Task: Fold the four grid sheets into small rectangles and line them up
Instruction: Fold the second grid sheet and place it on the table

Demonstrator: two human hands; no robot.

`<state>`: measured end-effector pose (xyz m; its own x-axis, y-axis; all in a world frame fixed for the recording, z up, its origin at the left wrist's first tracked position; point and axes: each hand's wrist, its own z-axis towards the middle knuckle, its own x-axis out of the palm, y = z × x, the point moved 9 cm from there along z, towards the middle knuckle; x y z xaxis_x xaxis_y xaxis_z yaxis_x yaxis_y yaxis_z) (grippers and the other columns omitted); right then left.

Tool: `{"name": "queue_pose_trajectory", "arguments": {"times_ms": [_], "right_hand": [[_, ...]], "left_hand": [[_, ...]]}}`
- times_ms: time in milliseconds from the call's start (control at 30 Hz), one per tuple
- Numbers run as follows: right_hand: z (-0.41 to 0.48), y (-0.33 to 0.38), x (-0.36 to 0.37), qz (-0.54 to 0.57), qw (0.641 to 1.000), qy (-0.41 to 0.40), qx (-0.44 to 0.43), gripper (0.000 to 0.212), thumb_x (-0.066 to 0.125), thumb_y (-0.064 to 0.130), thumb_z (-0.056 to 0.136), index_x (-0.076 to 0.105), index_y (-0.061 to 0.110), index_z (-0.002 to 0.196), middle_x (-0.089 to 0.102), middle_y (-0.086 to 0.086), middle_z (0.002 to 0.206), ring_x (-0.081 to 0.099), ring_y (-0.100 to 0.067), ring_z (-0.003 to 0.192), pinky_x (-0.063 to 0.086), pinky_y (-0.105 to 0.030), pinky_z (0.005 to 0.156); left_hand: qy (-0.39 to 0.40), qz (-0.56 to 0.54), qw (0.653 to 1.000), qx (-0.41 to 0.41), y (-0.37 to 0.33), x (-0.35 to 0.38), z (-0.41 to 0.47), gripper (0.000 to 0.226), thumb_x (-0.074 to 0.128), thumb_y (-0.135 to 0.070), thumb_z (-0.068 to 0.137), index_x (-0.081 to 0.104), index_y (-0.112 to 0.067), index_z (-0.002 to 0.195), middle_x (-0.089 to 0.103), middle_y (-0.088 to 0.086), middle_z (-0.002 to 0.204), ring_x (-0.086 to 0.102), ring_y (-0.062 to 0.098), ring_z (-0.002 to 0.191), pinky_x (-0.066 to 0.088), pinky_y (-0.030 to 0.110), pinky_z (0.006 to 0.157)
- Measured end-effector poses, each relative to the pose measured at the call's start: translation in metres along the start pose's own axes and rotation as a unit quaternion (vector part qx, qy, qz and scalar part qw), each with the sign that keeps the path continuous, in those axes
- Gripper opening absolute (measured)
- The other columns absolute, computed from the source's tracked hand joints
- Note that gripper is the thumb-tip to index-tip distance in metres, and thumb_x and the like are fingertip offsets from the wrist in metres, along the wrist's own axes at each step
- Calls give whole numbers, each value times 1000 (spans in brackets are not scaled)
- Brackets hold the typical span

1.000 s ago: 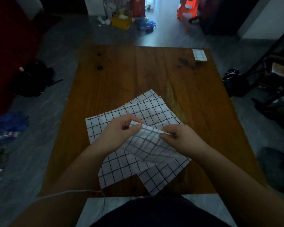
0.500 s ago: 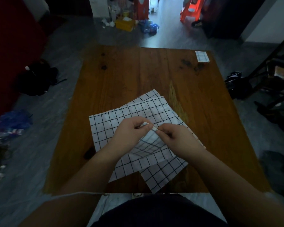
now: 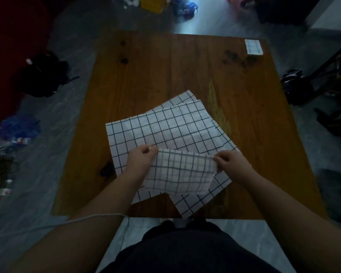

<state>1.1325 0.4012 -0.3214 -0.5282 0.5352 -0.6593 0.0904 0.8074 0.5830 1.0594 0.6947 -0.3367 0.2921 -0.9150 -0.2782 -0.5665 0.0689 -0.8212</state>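
Note:
A folded white grid sheet [image 3: 182, 173] hangs stretched between my hands above the table. My left hand [image 3: 141, 159] pinches its upper left corner and my right hand [image 3: 231, 164] pinches its upper right corner. Under it lie overlapping unfolded grid sheets [image 3: 165, 127], spread over the near middle of the wooden table [image 3: 165, 66]; one corner reaches the near edge. A small folded grid rectangle [image 3: 253, 47] rests at the far right corner of the table.
Dark bags [image 3: 43, 75] and blue clutter [image 3: 18, 129] lie on the floor left of the table. A dark bag [image 3: 294, 85] and chair frame stand to the right. A white cable [image 3: 91, 217] crosses my left forearm near the table's front edge.
My hands moved apart, pulling the held sheet out wide and flat between them; before, they were close together at its top edge. The camera tilted slightly.

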Motion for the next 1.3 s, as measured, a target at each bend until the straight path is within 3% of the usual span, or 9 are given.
{"name": "queue_pose_trajectory", "arguments": {"times_ms": [100, 200, 300, 400, 467, 600, 833, 1133, 1300], "right_hand": [[20, -22, 18, -8, 1000, -3, 29, 14, 53, 28, 102, 66, 23, 101, 69, 2, 91, 66, -13, 83, 59, -40, 83], [30, -41, 30, 0, 996, -39, 76, 27, 52, 31, 102, 62, 18, 124, 67, 0, 111, 64, -15, 97, 57, -43, 89], [23, -38, 24, -23, 989, -131, 72, 37, 50, 24, 101, 52, 16, 137, 58, -6, 132, 55, -19, 119, 51, -44, 101], [6, -6, 48, -126, 986, -104, -25, 51, 46, 20, 100, 38, 18, 151, 41, -4, 154, 35, -18, 143, 35, -41, 118], [-3, 16, 80, -204, 974, -43, -85, 60, 40, 22, 102, 21, 18, 159, 20, -1, 167, 13, -18, 154, 12, -40, 126], [8, 22, 129, -282, 951, 48, -118, 64, 27, 33, 106, -1, 18, 161, -4, -3, 170, -10, -18, 155, -3, -42, 127], [28, 7, 142, -311, 941, 70, -114, 63, 10, 47, 106, -8, 20, 160, -13, 1, 168, -18, -15, 153, -9, -44, 125], [20, -59, 102, -284, 958, 29, -19, 64, 11, 49, 106, -18, 23, 157, -21, 1, 166, -24, -13, 150, -9, -46, 125], [18, -38, 96, -271, 962, -4, -26, 64, 15, 44, 107, -13, 19, 159, -21, -1, 165, -23, -16, 151, -11, -42, 124]], "left_hand": [[-3, 81, 997, 5, 22, 19, 17, 20, 57, -32, 100, 70, -18, 100, 67, 0, 94, 65, 24, 96, 57, 39, 77], [-21, 113, 993, 1, 34, 30, 28, 26, 58, -26, 100, 60, -16, 124, 62, 3, 111, 59, 20, 99, 48, 28, 72], [-49, 200, 977, 59, 28, 27, 27, 50, 59, -21, 96, 42, -15, 142, 54, 8, 134, 54, 23, 116, 51, 36, 94], [-23, 383, 896, 224, 2, 50, 2, 58, 54, -14, 95, 37, -18, 150, 41, 3, 149, 34, 20, 140, 24, 38, 122], [66, 468, 834, 283, 5, 83, -15, 63, 46, -17, 99, 23, -17, 157, 23, 2, 164, 13, 20, 152, 2, 34, 123], [187, 580, 755, 242, 50, 119, -8, 67, 32, -36, 106, -1, -15, 160, -7, 3, 169, -13, 18, 154, -7, 40, 125], [186, 600, 746, 224, 73, 130, 13, 68, 19, -49, 104, -7, -17, 159, -15, 2, 167, -19, 17, 152, -8, 43, 125], [147, 588, 771, 193, 81, 71, 23, 68, 18, -48, 105, -16, -22, 158, -21, -2, 165, -25, 14, 149, -13, 42, 122], [163, 570, 782, 193, 76, 75, 17, 73, 23, -51, 104, -19, -22, 157, -28, -2, 161, -29, 15, 148, -15, 42, 122]]}}
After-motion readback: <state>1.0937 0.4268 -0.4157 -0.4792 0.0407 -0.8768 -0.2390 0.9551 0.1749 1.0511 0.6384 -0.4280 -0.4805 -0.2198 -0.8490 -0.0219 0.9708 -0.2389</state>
